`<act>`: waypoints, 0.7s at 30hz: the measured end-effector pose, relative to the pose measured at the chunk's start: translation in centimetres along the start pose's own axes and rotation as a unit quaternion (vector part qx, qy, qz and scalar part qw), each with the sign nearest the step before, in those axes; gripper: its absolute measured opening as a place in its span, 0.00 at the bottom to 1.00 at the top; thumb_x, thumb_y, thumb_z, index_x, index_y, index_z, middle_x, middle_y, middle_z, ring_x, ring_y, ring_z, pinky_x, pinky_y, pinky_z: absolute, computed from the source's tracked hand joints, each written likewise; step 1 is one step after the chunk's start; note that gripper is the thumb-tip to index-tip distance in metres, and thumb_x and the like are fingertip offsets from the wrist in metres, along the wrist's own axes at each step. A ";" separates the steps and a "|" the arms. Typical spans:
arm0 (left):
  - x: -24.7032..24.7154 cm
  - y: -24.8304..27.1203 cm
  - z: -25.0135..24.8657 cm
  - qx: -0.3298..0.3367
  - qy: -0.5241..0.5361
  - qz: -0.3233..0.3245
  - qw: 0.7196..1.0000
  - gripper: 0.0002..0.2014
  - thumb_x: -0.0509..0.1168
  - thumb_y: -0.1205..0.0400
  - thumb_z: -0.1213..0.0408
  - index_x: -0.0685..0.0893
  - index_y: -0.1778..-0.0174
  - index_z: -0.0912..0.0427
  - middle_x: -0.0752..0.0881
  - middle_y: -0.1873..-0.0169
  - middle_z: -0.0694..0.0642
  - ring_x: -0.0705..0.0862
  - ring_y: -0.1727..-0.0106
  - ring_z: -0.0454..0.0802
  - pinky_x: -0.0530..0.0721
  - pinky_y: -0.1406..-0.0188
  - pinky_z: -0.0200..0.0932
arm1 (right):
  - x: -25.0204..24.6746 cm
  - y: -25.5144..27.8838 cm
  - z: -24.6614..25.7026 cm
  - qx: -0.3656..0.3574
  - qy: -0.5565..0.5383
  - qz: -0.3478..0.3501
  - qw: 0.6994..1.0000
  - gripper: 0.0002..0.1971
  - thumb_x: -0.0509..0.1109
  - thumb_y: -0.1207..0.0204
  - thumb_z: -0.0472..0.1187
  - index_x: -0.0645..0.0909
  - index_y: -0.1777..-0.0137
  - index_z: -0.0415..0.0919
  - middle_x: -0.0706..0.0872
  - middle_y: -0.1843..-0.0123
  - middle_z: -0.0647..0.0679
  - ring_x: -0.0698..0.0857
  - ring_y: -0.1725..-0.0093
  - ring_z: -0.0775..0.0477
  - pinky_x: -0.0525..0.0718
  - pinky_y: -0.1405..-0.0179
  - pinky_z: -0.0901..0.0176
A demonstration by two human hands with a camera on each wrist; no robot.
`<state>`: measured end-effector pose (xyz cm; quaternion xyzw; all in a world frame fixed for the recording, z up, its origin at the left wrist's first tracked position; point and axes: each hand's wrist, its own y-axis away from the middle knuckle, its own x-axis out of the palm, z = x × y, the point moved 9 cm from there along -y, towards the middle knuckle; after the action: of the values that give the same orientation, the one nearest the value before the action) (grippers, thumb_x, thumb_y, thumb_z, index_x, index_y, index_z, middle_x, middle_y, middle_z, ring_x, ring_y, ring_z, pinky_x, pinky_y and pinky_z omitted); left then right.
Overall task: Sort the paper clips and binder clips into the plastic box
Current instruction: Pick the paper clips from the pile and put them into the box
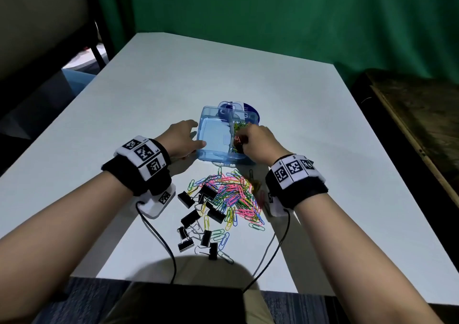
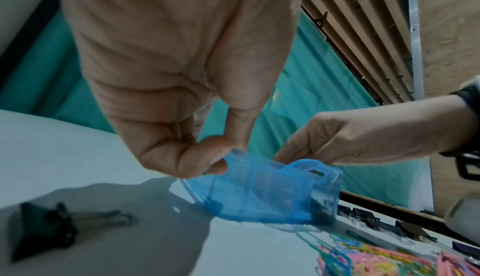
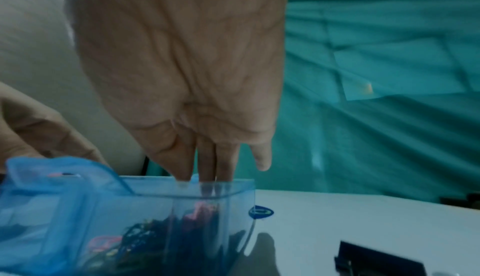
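The box [image 1: 213, 137] was clear blue plastic, smooth and glossy – its walls caught the light – and the table [image 1: 154, 80] under it had a plain white matt top. The paper clips [image 1: 238, 194] looked like wire coated in bright, shiny colour, the binder clips [image 1: 190, 218] matt black with bare silvery wire handles. Behind hung a green cloth [image 1: 273, 13], creased and dull, and the wrist bands [image 1: 139, 172] were soft black fabric – white printed patches on top.

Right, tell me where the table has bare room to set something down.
The table is bare beyond the box, up to the far edge, and out along both side edges past each wrist. It is crowded between the forearms: paper clips and binder clips fill the near middle. Both hands, left hand and right hand, flank the box.
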<state>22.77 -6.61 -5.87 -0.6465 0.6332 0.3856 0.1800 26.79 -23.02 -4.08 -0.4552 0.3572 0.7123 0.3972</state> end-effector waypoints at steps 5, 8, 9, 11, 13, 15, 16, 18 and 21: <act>-1.4 1.3 0.3 -0.005 -0.053 -0.010 0.999 0.17 0.65 0.19 0.54 0.82 0.51 0.68 0.89 0.58 0.65 0.85 0.66 0.59 0.85 0.58 0.48 | -1.2 4.1 5.2 -0.151 -0.045 -0.063 0.986 0.16 0.68 0.28 0.29 0.86 0.43 0.40 0.86 0.46 0.42 0.84 0.46 0.41 0.83 0.47 0.50; 0.1 2.9 0.7 -0.012 -0.132 0.079 0.988 0.14 0.72 0.24 0.59 0.85 0.57 0.69 0.89 0.63 0.65 0.87 0.68 0.59 0.90 0.58 0.51 | 2.7 6.6 7.4 -0.184 0.015 0.068 0.981 0.18 0.68 0.27 0.31 0.84 0.39 0.45 0.84 0.43 0.43 0.83 0.45 0.42 0.79 0.51 0.56; 0.9 3.6 1.1 -0.021 -0.156 0.119 0.980 0.15 0.75 0.29 0.58 0.86 0.58 0.68 0.90 0.62 0.66 0.88 0.66 0.60 0.91 0.59 0.53 | 3.9 7.2 7.7 -0.190 0.035 0.099 0.976 0.20 0.67 0.27 0.31 0.83 0.37 0.47 0.82 0.43 0.43 0.82 0.44 0.40 0.80 0.50 0.54; 2.4 4.8 1.7 -0.026 -0.194 0.185 0.963 0.19 0.79 0.36 0.58 0.86 0.58 0.69 0.91 0.60 0.66 0.87 0.69 0.58 0.89 0.65 0.50 | 5.5 7.7 8.1 -0.197 0.064 0.128 0.970 0.22 0.66 0.26 0.31 0.81 0.34 0.49 0.79 0.44 0.41 0.82 0.43 0.37 0.82 0.50 0.49; 3.6 5.6 1.8 -0.019 -0.213 0.216 0.953 0.20 0.80 0.37 0.59 0.86 0.59 0.70 0.91 0.65 0.64 0.82 0.72 0.54 0.82 0.70 0.41 | 5.9 7.7 8.1 -0.191 0.083 0.130 0.969 0.19 0.66 0.25 0.32 0.81 0.35 0.47 0.78 0.44 0.40 0.81 0.43 0.36 0.81 0.50 0.46; 4.4 6.1 1.5 -0.006 -0.230 0.214 0.949 0.16 0.80 0.39 0.60 0.85 0.65 0.67 0.87 0.73 0.57 0.81 0.72 0.52 0.77 0.71 0.38 | 5.7 7.6 8.1 -0.182 0.084 0.122 0.972 0.17 0.67 0.26 0.32 0.81 0.38 0.43 0.78 0.43 0.40 0.81 0.42 0.36 0.81 0.50 0.45; 4.6 6.2 1.4 0.000 -0.238 0.205 0.949 0.14 0.80 0.39 0.60 0.85 0.68 0.65 0.85 0.75 0.55 0.80 0.72 0.52 0.76 0.70 0.38 | 5.5 7.5 8.0 -0.182 0.082 0.113 0.973 0.16 0.68 0.27 0.32 0.80 0.40 0.40 0.79 0.43 0.39 0.81 0.43 0.36 0.81 0.50 0.45; 4.9 6.2 1.2 0.011 -0.245 0.180 0.952 0.14 0.80 0.38 0.59 0.83 0.69 0.63 0.84 0.75 0.55 0.80 0.70 0.52 0.76 0.69 0.39 | 5.2 7.6 8.0 -0.185 0.076 0.098 0.975 0.12 0.68 0.29 0.31 0.80 0.45 0.37 0.80 0.45 0.38 0.81 0.45 0.36 0.80 0.53 0.47; 4.7 5.9 1.1 0.015 -0.243 0.153 0.958 0.15 0.80 0.38 0.59 0.83 0.66 0.63 0.85 0.70 0.57 0.82 0.66 0.53 0.77 0.66 0.40 | 4.4 7.8 7.2 -0.164 0.040 0.093 0.981 0.05 0.70 0.30 0.30 0.80 0.57 0.38 0.84 0.55 0.41 0.81 0.53 0.39 0.75 0.62 0.55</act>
<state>16.32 -9.81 -8.51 -0.4262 0.6672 0.5444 0.2771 16.03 -19.01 -4.68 -0.5070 0.2916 0.7766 0.2342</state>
